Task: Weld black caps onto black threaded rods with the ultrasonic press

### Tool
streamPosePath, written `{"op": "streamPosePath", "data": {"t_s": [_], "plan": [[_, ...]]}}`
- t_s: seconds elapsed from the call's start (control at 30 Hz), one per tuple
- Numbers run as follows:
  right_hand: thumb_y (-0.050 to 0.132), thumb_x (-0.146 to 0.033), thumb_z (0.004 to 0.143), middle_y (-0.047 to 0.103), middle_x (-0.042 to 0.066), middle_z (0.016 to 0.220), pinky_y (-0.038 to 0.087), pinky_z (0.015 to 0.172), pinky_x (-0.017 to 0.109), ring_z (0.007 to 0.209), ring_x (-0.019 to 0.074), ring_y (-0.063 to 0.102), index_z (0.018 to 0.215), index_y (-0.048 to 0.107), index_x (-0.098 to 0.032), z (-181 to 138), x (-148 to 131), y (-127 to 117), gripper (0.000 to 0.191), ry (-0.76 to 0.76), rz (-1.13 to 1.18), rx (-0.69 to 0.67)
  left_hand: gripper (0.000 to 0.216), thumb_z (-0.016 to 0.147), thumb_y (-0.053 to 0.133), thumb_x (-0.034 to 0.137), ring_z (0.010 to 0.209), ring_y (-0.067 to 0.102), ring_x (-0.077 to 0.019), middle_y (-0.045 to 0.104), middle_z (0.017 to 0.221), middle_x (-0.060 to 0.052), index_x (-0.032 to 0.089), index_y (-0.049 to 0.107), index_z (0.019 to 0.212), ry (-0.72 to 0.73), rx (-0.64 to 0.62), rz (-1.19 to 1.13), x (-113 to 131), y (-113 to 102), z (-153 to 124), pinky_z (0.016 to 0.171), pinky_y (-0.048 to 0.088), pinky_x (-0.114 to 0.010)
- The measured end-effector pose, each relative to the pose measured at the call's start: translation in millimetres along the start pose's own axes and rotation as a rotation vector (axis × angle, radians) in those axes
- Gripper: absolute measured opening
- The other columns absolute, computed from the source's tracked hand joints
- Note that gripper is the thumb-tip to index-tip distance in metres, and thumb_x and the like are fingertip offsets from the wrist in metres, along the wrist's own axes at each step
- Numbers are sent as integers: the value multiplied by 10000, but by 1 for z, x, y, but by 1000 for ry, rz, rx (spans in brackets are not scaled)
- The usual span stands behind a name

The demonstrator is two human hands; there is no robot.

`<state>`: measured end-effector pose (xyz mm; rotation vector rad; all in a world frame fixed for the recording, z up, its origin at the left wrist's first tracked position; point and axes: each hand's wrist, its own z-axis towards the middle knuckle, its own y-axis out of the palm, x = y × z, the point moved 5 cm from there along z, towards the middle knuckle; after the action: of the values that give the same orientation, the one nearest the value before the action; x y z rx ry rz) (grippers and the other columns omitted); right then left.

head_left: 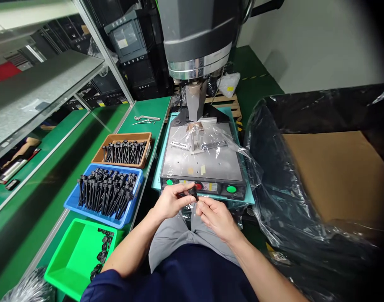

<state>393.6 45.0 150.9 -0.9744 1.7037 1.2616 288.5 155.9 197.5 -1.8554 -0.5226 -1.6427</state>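
Observation:
In front of the press, my left hand (174,202) pinches a small black plastic part (193,192) between thumb and fingers. My right hand (215,214) has its thumb and fingertips closed at the lower end of the same part. The fingers cover most of it, so its full shape is hidden. Just beyond my hands is the machine's metal base plate (204,161), with a clear plastic sheet (218,138) draped over its fixture. The front panel carries green buttons, one of them a green button (231,189), and a red button (198,186) behind my fingers.
To the left, a brown tray (99,157) and a blue tray (72,204) hold many black stemmed parts. A green bin (74,247) contains small black pieces. A wrench (147,118) lies farther back. At right stands a large box lined with black plastic (270,184). The press head (198,37) hangs overhead.

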Motion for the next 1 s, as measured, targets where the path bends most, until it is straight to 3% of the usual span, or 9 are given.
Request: {"op": "streamPosePath", "data": {"t_s": [0.13,0.27,0.4,0.6,0.67,0.77,0.83,0.93,1.0], "plan": [[630,-619,863,327,-77,492,163,407,221,417,71,260,684,538,-199,-2,4,1,466,-12,17,33,398,838,736,390,821,691,-199,776,1026,-109,183,741,1178,117,66,145,2,7,-4,760,552,-318],[630,-614,864,358,-74,477,193,397,210,410,68,273,698,559,-193,-4,10,1,459,19,48,31,363,856,720,366,1024,702,-248,760,1136,-117,200,739,1178,144,43,135,2,10,-3,906,554,-366],[683,-597,835,509,-31,620,253,386,198,445,69,367,823,609,-186,-4,17,-3,418,38,106,55,360,884,689,345,1116,678,-259,727,1203,-128,206,717,1215,183,22,137,-2,18,-9,997,528,-407],[687,-640,822,499,-23,647,224,380,194,456,66,351,949,636,-183,-13,44,-17,477,172,178,120,505,918,636,338,1368,501,-277,535,1471,-139,237,562,1408,228,-89,195,-37,45,-44,1138,423,-454],[715,-637,801,545,1,703,220,391,195,471,62,360,993,647,-178,-21,53,-29,502,223,138,162,525,906,646,347,1346,515,-283,541,1459,-137,237,551,1410,136,75,199,-65,36,-59,1098,461,-454],[719,-670,777,556,12,724,217,407,205,493,73,366,1094,649,-173,-35,61,-53,593,276,95,241,399,916,598,334,1226,589,-285,603,1343,-159,191,627,1288,-120,569,215,-118,-5,-84,992,520,-442],[716,-683,768,561,19,740,224,417,214,511,84,374,1130,644,-170,-44,66,-65,632,312,62,246,473,856,667,319,1274,543,-305,563,1382,-177,166,603,1299,-277,799,201,-149,-35,-95,1052,465,-462],[719,-660,772,576,22,772,255,438,225,533,92,392,1160,637,-173,-55,78,-67,628,389,-20,142,676,704,822,302,1297,521,-324,578,1376,-188,150,582,1317,-421,830,66,-183,-64,-88,1083,418,-458],[706,-635,788,589,21,786,268,450,226,537,91,401,1173,634,-174,-61,87,-60,606,442,-95,41,697,634,874,306,1122,634,-294,693,1163,-165,120,620,1256,-451,758,-33,-195,-72,-74,995,475,-424]]}}
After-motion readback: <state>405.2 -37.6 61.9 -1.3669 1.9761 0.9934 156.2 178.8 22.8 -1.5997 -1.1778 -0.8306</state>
